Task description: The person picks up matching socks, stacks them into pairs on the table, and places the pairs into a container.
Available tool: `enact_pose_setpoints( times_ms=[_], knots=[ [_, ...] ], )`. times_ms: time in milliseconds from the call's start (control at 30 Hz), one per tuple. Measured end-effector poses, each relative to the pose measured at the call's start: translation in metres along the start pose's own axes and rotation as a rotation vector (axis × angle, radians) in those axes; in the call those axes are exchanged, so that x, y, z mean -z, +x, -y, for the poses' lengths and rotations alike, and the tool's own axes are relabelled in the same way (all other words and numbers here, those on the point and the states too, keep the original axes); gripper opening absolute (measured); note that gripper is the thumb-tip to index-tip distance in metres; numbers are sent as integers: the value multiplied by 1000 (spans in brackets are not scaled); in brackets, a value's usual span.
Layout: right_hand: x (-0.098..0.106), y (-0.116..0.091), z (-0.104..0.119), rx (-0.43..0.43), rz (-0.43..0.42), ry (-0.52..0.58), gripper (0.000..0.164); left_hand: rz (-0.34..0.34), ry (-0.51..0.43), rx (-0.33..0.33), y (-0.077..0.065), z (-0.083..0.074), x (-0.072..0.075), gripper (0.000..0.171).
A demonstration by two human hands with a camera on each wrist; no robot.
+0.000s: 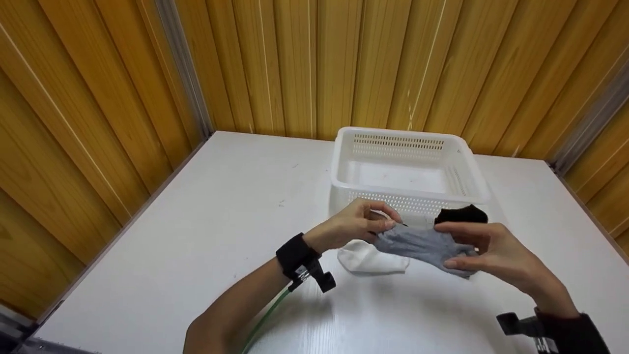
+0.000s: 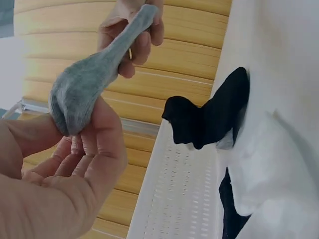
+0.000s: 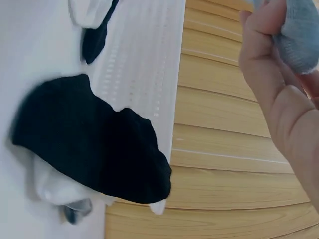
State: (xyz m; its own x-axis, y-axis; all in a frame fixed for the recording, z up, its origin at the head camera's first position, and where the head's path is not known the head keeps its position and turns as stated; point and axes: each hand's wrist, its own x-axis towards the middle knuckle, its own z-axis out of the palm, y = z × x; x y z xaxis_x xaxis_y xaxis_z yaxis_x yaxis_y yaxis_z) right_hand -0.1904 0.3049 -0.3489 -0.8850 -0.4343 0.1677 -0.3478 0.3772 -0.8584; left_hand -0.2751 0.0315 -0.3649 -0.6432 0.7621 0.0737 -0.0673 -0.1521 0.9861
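Observation:
A grey sock [image 1: 417, 243] is stretched between both hands above the table. My left hand [image 1: 351, 223] pinches its left end between thumb and fingers; in the left wrist view this end [image 2: 79, 94] looks rounded. At the other end, my right hand [image 1: 496, 250] grips it with thumb and bent fingers. Under the hands lies a white sock [image 1: 371, 259] on the table. Behind the right hand a black sock [image 1: 462, 215] shows, lying partly over white cloth [image 3: 60, 186] in the right wrist view. Another dark piece [image 2: 230, 209] peeks out beside the white sock.
A white perforated plastic basket [image 1: 410, 191] stands at the back of the white table [image 1: 236, 206], just beyond the hands. Wood-patterned walls [image 1: 295, 69] close off the back and sides. A green cable [image 1: 265, 319] runs along the left forearm.

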Motion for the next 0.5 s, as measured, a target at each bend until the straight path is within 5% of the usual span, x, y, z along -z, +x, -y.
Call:
enact_pose_setpoints(
  times_ms=[133,267,500],
  knots=[
    [0,-14,-8,-57,7,68,57,37,100,-6,-11,9,-6,17],
    [-1,-25,-23,-73,-25,13,53,23,230,52,-22,19,-9,12],
    [-13,-32,-47,-76,162,-176,37,44,526,180,-25,40,-23,10]
  ],
)
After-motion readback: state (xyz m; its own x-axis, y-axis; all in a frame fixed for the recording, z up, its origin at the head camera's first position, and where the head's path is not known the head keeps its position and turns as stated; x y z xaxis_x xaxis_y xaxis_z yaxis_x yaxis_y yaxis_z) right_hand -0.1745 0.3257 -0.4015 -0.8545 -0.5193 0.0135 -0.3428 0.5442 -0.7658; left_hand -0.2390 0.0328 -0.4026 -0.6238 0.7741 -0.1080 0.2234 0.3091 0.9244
